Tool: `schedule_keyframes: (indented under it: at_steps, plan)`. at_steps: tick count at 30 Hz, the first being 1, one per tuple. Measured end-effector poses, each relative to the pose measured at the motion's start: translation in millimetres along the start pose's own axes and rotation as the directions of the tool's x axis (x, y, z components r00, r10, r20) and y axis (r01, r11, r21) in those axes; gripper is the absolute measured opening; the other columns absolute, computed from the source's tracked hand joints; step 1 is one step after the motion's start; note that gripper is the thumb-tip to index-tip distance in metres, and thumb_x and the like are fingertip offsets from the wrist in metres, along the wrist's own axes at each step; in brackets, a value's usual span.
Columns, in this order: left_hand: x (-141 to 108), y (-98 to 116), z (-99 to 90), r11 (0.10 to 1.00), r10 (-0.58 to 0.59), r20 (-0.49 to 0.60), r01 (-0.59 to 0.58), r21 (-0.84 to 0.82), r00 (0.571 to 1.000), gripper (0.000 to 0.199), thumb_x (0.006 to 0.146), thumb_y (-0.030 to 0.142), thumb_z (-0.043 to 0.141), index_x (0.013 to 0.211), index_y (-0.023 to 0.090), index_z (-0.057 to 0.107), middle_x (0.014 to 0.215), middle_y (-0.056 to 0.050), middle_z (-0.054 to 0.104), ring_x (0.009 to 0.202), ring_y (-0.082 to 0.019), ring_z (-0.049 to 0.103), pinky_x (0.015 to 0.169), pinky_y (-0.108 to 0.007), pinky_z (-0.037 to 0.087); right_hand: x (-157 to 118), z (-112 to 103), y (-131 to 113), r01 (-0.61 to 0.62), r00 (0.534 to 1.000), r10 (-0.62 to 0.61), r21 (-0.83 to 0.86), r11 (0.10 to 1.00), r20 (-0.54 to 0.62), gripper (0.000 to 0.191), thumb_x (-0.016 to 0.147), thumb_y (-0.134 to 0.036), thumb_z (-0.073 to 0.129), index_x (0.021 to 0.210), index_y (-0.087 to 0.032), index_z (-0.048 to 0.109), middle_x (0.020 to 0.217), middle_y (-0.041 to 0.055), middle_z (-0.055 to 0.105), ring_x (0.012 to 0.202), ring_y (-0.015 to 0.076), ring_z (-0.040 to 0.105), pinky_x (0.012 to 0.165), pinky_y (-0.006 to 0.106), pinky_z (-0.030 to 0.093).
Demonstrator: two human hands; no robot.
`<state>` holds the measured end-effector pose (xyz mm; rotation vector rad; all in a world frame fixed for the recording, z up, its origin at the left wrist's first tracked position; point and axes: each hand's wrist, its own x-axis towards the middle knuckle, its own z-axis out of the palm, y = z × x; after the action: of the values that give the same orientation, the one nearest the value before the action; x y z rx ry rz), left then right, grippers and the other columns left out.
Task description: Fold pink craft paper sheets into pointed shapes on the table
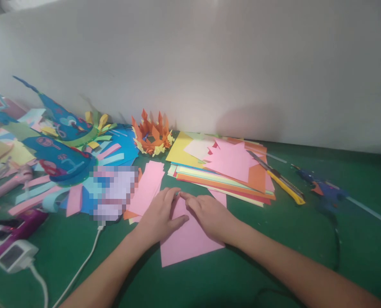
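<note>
A square sheet of pink paper (190,246) lies on the green tabletop in front of me. My left hand (163,211) rests on its left side, thumb stretched over the sheet and the other fingers bent at the far edge. From the right, my right hand (209,211) bears on the same sheet, its fingers curled and the index fingertip meeting the left fingertips at the far edge. Both hands appear closed on the paper there. The edge beneath the fingertips is mostly hidden.
Beyond my hands lies a stack of coloured paper (222,188) with a yellow box cutter (285,186) on it. Pink strips (147,188), an orange paper crown (153,134), blue cone hats (65,158) and a white cable (87,259) lie left. A blue glue gun (329,192) lies right.
</note>
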<state>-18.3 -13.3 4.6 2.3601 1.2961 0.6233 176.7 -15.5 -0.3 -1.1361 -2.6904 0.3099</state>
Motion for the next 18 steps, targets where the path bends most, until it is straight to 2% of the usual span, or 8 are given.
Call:
schedule_keyframes:
  at_steps: [4,8,12,18]
  plan:
    - [3,-1,-0.3,0.996,-0.069,-0.080,0.065,-0.054,0.994,0.021,0.087,0.021,0.046,0.108,0.019,0.047,0.087,-0.005,0.060,0.078,-0.019,0.059,0.070,-0.033,0.050,-3,3,1,0.009,1.000,-0.010,-0.047,0.999,-0.022,0.026,0.086,-0.003,0.035,0.099,-0.013,0.055,0.133,0.0167,0.051,0.087,0.0224,0.062,0.074,0.039,0.048]
    - [4,-5,-0.7,0.988,-0.149,-0.178,0.137,-0.074,0.973,0.022,0.087,0.022,0.045,0.109,0.019,0.046,0.102,-0.007,0.062,0.093,-0.020,0.061,0.081,-0.034,0.050,-5,0,0,-0.001,1.000,0.002,-0.107,0.994,0.010,0.027,0.084,-0.001,0.034,0.099,-0.012,0.054,0.139,0.0176,0.044,0.092,0.0228,0.063,0.074,0.038,0.050]
    - [4,-10,-2.5,0.975,-0.216,-0.177,0.203,-0.087,0.960,0.026,0.085,0.021,0.046,0.110,0.019,0.047,0.104,-0.007,0.062,0.096,-0.021,0.061,0.082,-0.036,0.050,-5,-5,-2,-0.026,0.998,0.032,-0.122,0.992,0.046,0.026,0.082,-0.001,0.038,0.099,-0.013,0.053,0.142,0.0177,0.041,0.082,0.0215,0.064,0.068,0.037,0.050]
    - [4,-15,-7.1,0.959,-0.269,-0.142,0.250,-0.137,0.953,0.025,0.082,0.020,0.048,0.107,0.020,0.047,0.084,-0.001,0.059,0.070,-0.016,0.060,0.066,-0.030,0.049,-6,-3,-2,-0.024,0.997,0.033,-0.137,0.990,0.063,0.030,0.078,0.002,0.041,0.100,-0.015,0.052,0.145,0.0170,0.035,0.079,0.0207,0.062,0.068,0.038,0.048]
